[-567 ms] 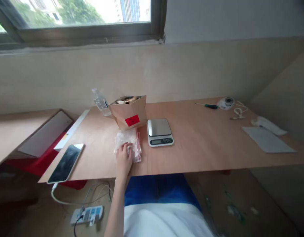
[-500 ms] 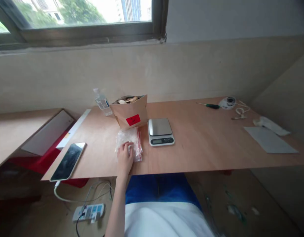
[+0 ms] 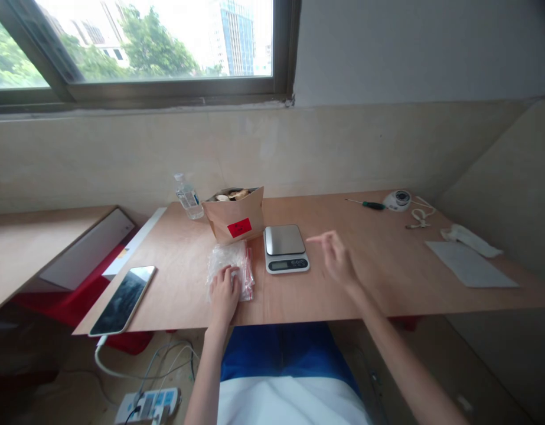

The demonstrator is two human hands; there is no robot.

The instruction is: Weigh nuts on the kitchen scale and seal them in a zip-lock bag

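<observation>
Motion blurs open right hand (image 3: pixel 338 260); left hand (image 3: pixel 224 290) lies flat, hiding plastic bags (image 3: pixel 230 265).

On the light wooden desk (image 3: pixel 378 277), a dark-screened smartphone (image 3: pixel 123 291) lies at nine o'clock near the front edge. A clear plastic water bottle (image 3: pixel 188 197) stands at eleven o'clock. At two o'clock lie a green-handled screwdriver (image 3: pixel 368 204), a white tape roll (image 3: pixel 398 200) and a grey paper sheet (image 3: pixel 470 271). A white power strip (image 3: pixel 149 405) sits on the floor.
</observation>
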